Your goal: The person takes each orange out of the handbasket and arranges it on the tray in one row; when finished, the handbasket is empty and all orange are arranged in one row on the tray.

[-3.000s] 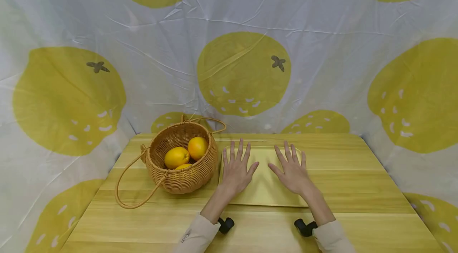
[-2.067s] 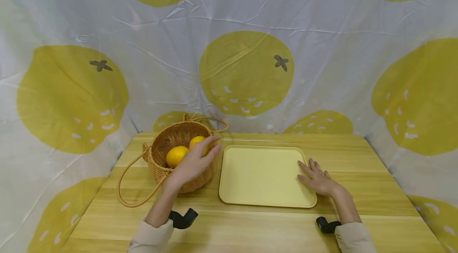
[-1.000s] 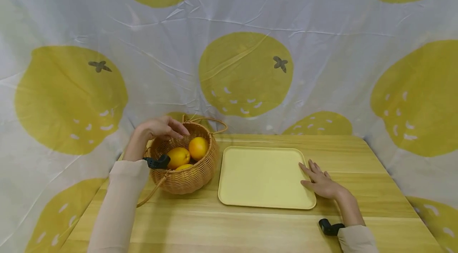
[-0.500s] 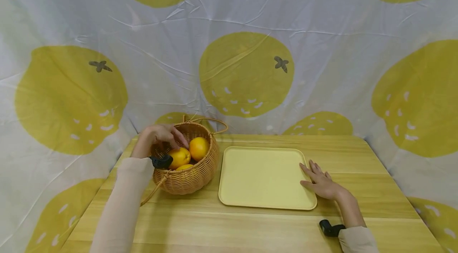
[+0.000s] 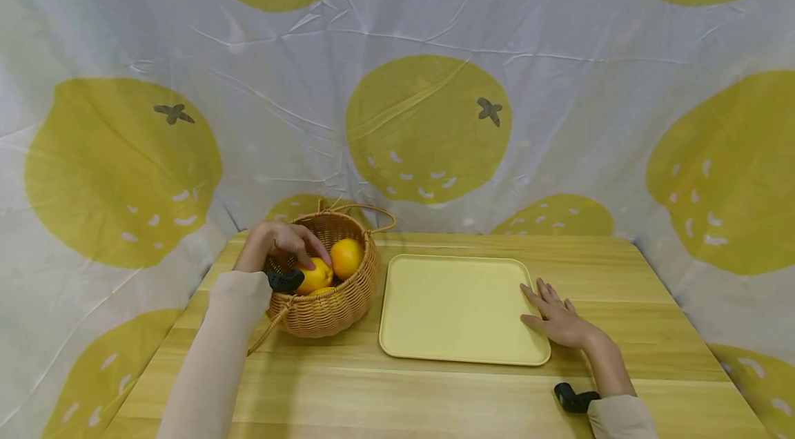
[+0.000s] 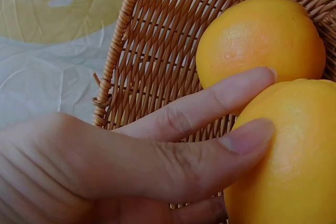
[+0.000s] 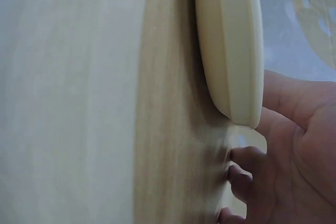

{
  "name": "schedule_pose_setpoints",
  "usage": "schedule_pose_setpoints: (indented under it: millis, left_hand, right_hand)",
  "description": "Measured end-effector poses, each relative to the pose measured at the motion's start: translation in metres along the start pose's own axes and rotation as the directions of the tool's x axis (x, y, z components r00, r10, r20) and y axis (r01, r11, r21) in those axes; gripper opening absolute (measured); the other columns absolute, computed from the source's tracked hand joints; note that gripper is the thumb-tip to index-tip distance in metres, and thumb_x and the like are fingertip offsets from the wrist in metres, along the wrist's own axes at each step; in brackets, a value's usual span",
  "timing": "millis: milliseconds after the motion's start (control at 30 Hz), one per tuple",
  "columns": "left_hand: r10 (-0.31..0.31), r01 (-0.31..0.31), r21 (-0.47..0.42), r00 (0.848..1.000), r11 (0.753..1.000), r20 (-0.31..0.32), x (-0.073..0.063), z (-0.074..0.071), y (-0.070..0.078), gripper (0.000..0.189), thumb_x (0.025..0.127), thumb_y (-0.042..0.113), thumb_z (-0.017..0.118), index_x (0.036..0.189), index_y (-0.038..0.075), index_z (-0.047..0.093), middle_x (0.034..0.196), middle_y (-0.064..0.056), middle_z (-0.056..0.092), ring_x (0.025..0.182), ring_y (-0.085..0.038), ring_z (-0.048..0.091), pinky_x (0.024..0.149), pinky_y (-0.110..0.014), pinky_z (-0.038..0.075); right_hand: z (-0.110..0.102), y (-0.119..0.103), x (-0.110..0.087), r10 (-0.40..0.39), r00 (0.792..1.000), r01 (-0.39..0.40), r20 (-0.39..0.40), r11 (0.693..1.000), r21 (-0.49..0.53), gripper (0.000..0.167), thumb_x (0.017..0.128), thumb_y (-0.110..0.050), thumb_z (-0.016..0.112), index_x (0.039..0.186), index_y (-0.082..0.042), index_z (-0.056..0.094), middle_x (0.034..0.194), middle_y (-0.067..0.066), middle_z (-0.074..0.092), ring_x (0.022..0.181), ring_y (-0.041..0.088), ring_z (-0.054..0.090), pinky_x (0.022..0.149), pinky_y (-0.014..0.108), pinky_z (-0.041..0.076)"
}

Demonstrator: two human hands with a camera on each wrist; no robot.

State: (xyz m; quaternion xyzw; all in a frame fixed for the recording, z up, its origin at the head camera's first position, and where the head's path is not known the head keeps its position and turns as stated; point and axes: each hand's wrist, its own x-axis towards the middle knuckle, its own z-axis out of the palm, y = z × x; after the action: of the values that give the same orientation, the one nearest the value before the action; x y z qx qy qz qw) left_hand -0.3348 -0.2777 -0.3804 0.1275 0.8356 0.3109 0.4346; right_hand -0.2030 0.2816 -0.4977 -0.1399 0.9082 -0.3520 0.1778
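Note:
In the head view my left hand [image 5: 292, 240] reaches down into the wicker basket [image 5: 329, 318]. Its thumb and fingers grip the left orange [image 5: 315, 279], a yellow-orange fruit. The left wrist view has the thumb [image 6: 247, 140] against this orange [image 6: 294, 161] and the index finger along its far side. A second orange [image 5: 346, 258] lies right beside it, and a third [image 5: 322, 291] shows partly at the front wall. My right hand [image 5: 559, 318] lies with fingers spread at the right edge of the pale yellow tray [image 5: 459, 308]; its thumb overlaps the rim.
The basket's handles stick out, one behind [image 5: 366, 207] and one at the front left, partly behind my sleeve. A wooden table [image 5: 397, 397] carries basket and tray side by side. Behind hangs a lemon-print cloth [image 5: 559, 128].
My left hand has left the tray, crossed over the basket and come down inside it onto the left orange. My right hand has shifted right to the tray's edge and stayed there.

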Motion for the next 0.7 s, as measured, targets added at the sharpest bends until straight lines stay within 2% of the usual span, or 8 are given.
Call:
schedule_pose_setpoints:
  millis: [133, 233, 333, 367, 467, 533, 633, 700]
  left_hand:
    - [0.027, -0.027, -0.019, 0.999, 0.999, 0.023, 0.000, 0.000, -0.002, 0.034, 0.098, 0.002, 0.066, 0.133, -0.001, 0.067, 0.138, -0.013, 0.065, 0.102, -0.011, 0.060, 0.084, -0.024, 0.052]
    - [0.026, -0.026, -0.012, 1.000, 1.000, 0.004, 0.000, 0.000, -0.003, 0.034, 0.099, 0.001, 0.065, 0.133, -0.002, 0.067, 0.140, -0.017, 0.062, 0.099, -0.012, 0.059, 0.084, -0.024, 0.052]
    - [0.002, 0.000, 0.044, 0.998, 0.999, -0.058, -0.001, 0.002, 0.000, 0.033, 0.099, 0.004, 0.065, 0.131, 0.000, 0.069, 0.150, -0.025, 0.051, 0.107, -0.019, 0.054, 0.085, -0.026, 0.050]
    - [-0.014, 0.019, 0.058, 0.996, 0.998, -0.085, -0.001, 0.002, 0.001, 0.032, 0.099, 0.005, 0.065, 0.131, 0.002, 0.069, 0.154, -0.027, 0.046, 0.114, -0.023, 0.054, 0.087, -0.028, 0.051]
    - [-0.076, 0.087, 0.059, 0.985, 0.994, -0.157, -0.003, 0.004, 0.004, 0.032, 0.100, 0.008, 0.064, 0.131, 0.006, 0.070, 0.161, -0.030, 0.034, 0.130, -0.034, 0.048, 0.094, -0.036, 0.053]
    - [-0.107, 0.117, 0.045, 0.978, 0.992, -0.181, -0.003, 0.005, 0.006, 0.032, 0.101, 0.010, 0.064, 0.132, 0.007, 0.070, 0.162, -0.029, 0.032, 0.140, -0.039, 0.043, 0.100, -0.042, 0.054]
    - [-0.128, 0.136, 0.030, 0.974, 0.990, -0.185, -0.003, 0.006, 0.007, 0.034, 0.099, 0.014, 0.068, 0.133, 0.007, 0.068, 0.160, -0.027, 0.035, 0.140, -0.040, 0.044, 0.101, -0.048, 0.054]
    - [-0.141, 0.146, 0.018, 0.974, 0.989, -0.178, -0.003, 0.006, 0.007, 0.037, 0.097, 0.014, 0.072, 0.133, 0.008, 0.068, 0.158, -0.026, 0.038, 0.132, -0.038, 0.049, 0.097, -0.049, 0.055]
  right_hand:
    - [0.000, 0.001, 0.000, -0.002, 1.000, 0.002, 0.000, 1.000, 0.005, 0.077, 0.107, -0.034, 0.056, 0.163, 0.003, 0.019, 0.166, 0.040, -0.010, 0.152, 0.060, -0.012, 0.111, 0.080, -0.016]
    - [0.000, 0.002, 0.000, -0.002, 1.000, 0.002, 0.000, 1.000, 0.000, 0.077, 0.107, -0.035, 0.055, 0.164, 0.002, 0.018, 0.166, 0.039, -0.011, 0.152, 0.059, -0.013, 0.112, 0.079, -0.016]
    - [0.000, 0.002, 0.001, -0.005, 1.000, 0.005, 0.000, 1.000, -0.004, 0.077, 0.108, -0.035, 0.054, 0.164, 0.002, 0.017, 0.166, 0.039, -0.011, 0.152, 0.059, -0.013, 0.112, 0.079, -0.016]
    - [0.000, 0.002, 0.001, -0.004, 1.000, 0.004, 0.000, 1.000, -0.009, 0.077, 0.108, -0.035, 0.054, 0.164, 0.002, 0.017, 0.166, 0.039, -0.011, 0.152, 0.059, -0.013, 0.112, 0.079, -0.016]
    - [0.000, 0.001, 0.001, -0.005, 1.000, 0.005, 0.000, 1.000, -0.007, 0.077, 0.107, -0.035, 0.055, 0.164, 0.002, 0.017, 0.166, 0.039, -0.011, 0.152, 0.059, -0.013, 0.112, 0.079, -0.016]
    - [0.000, 0.001, 0.001, -0.003, 1.000, 0.003, 0.001, 1.000, -0.004, 0.077, 0.107, -0.035, 0.055, 0.164, 0.002, 0.017, 0.166, 0.038, -0.011, 0.152, 0.059, -0.012, 0.112, 0.079, -0.016]
    - [0.000, 0.001, 0.001, -0.001, 1.000, 0.001, 0.002, 1.000, -0.001, 0.078, 0.107, -0.035, 0.056, 0.164, 0.002, 0.018, 0.166, 0.038, -0.010, 0.153, 0.059, -0.012, 0.113, 0.079, -0.016]
    - [0.000, 0.002, 0.000, 0.001, 1.000, -0.001, 0.004, 1.000, 0.000, 0.078, 0.107, -0.035, 0.056, 0.164, 0.002, 0.018, 0.166, 0.038, -0.010, 0.153, 0.059, -0.012, 0.113, 0.079, -0.016]
